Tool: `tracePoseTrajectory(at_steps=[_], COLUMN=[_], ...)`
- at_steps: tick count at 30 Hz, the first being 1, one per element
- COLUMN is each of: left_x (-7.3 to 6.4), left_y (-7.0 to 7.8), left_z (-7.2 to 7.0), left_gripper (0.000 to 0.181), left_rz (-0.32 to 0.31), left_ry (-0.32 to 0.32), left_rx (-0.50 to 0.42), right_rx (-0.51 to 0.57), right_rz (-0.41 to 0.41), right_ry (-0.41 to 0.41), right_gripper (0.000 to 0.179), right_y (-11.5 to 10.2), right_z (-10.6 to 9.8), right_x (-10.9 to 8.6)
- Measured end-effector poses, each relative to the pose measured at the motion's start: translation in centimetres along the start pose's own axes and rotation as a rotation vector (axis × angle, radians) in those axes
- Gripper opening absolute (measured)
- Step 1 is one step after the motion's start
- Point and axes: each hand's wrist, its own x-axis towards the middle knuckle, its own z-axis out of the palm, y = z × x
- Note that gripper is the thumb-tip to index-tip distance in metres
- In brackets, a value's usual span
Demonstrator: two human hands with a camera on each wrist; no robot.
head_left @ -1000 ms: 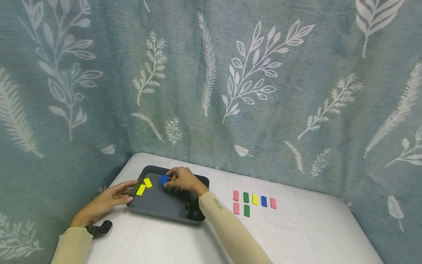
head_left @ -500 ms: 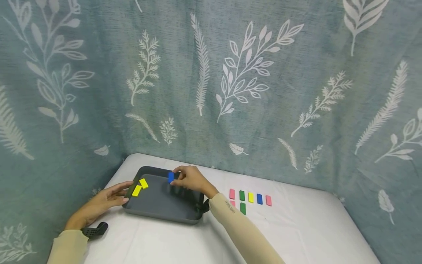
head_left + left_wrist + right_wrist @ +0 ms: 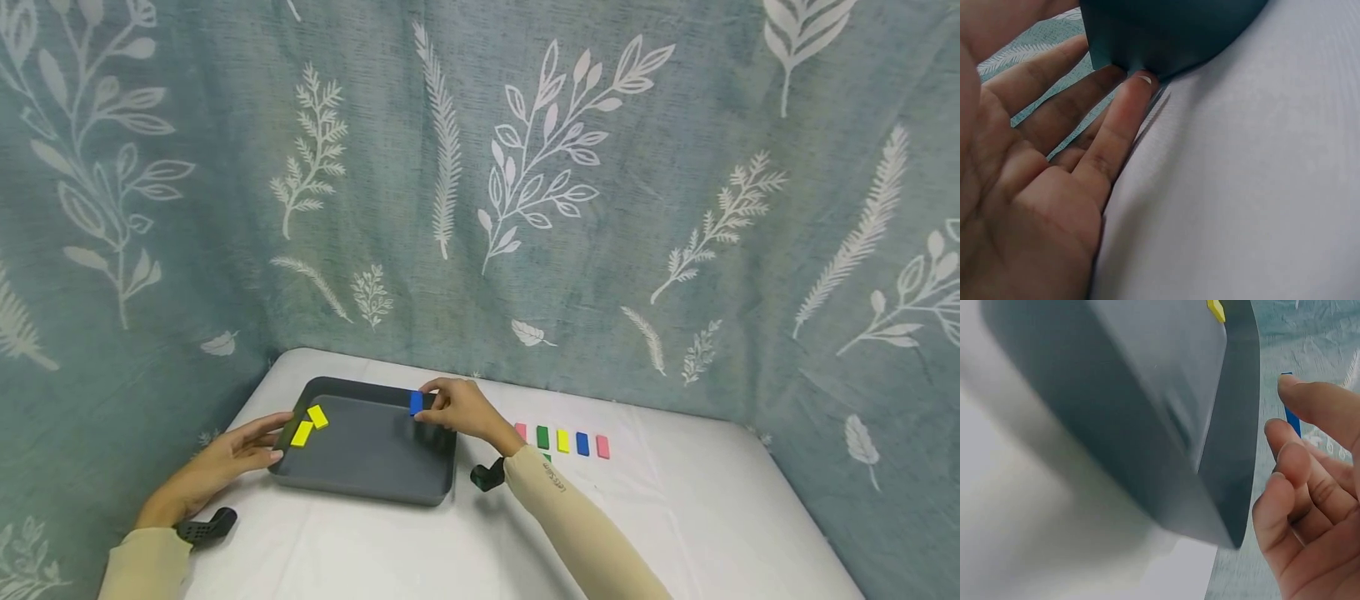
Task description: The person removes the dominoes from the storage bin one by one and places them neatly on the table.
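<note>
In the head view, a dark grey tray (image 3: 360, 467) sits on the left part of the white table. Two yellow blocks (image 3: 302, 433) lie at its left end, one tilted against the other. My right hand (image 3: 465, 410) pinches a small blue block (image 3: 416, 403) between thumb and fingers above the tray's back right part. From the right wrist, that blue block (image 3: 1292, 422) shows as a thin strip past the thumb. At the tray's left edge, my left hand (image 3: 225, 462) has its fingers extended; the left wrist view shows its fingertips touching the tray wall (image 3: 1160, 31).
Right of the tray, a row of pink, green, yellow and blue blocks (image 3: 582, 443) lies on the table, ending in a pink block (image 3: 603, 447). My right forearm partly covers another green block (image 3: 547, 457). A leaf-patterned curtain (image 3: 450, 317) hangs behind and left of the table.
My right hand has carried the blue block rightward, from over the tray's left-middle to its back right. The left hand keeps its place at the tray's edge. The head view has shifted slightly.
</note>
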Motion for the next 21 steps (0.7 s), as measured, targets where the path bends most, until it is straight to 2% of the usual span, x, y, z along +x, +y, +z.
tracePoseTrajectory(at_steps=[9, 21], left_x=[-0.2, 0.1], left_y=[-0.4, 0.0], left_z=[-0.2, 0.0], left_gripper=[0.077, 0.077], left_rz=[0.000, -0.006], left_ry=[-0.024, -0.030], left_rx=[0.001, -0.003], right_rx=[-0.004, 0.003], right_rz=[0.026, 0.066], right_ry=[0.026, 0.076], right_gripper=[0.047, 0.045], right_y=[1.8, 4.7], right_z=[-1.3, -3.0], right_x=[-2.1, -6.1])
